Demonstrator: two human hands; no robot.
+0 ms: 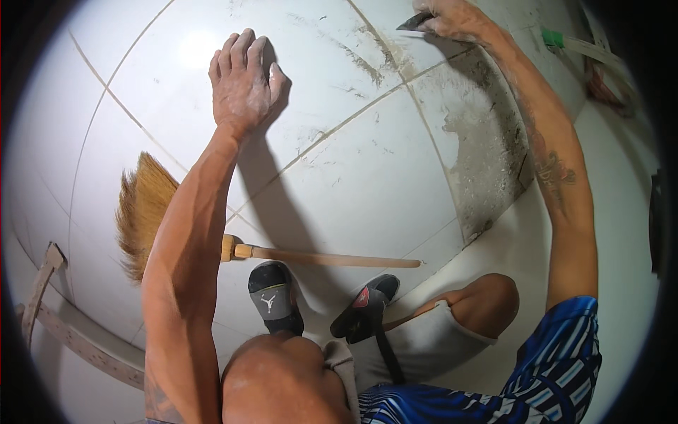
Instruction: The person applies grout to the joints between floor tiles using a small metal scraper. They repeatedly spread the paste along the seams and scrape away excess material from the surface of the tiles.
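Note:
My left hand [244,86] lies flat on a white floor tile [311,42], its fingers spread and dusted with pale powder. At the upper right my right hand [452,18] is closed around a dark, flat scraper-like blade [415,21]; its handle is hidden in the fingers. The blade's tip points left, close above the tiles near a grout joint [385,53] streaked with grey smears. Between my right forearm and the tiles' edge lies a patch of rough grey mortar [487,148].
A straw broom [145,212] lies behind my left forearm, its wooden handle [339,259] running right, just beyond my sandals [274,297]. A worn wooden frame [85,346] stands at the lower left. A pale pole with a green end [553,39] is at the upper right.

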